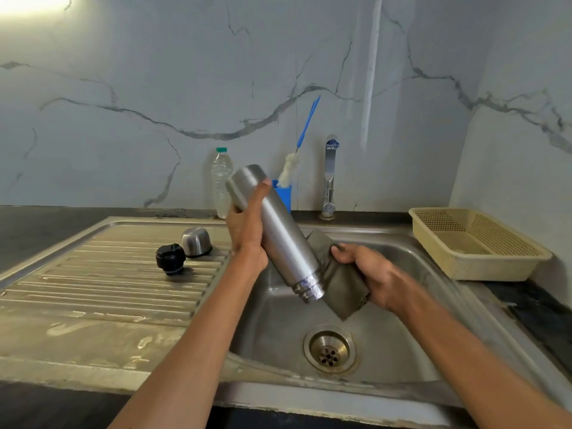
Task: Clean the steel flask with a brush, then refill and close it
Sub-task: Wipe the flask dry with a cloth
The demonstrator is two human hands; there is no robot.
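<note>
Gripping the flask (278, 230) round its upper body, my left hand (247, 224) holds it over the sink (387, 360), near the left wall of the basin. My right hand (362, 267) clutches a grey cloth (340, 283) pressed against the flask's lower side. I judge this to be a wipe of the outside, so I would keep the left grip firm, turn the flask against the cloth and work down to the threads. Its long axis is tilted, base up and away toward the back wall, open threaded mouth down and toward me, above the basin. The brush (297, 150) stands in a blue cup at the sink's back edge; stopper (171, 258) and cap (196, 242) sit on the drainboard.
</note>
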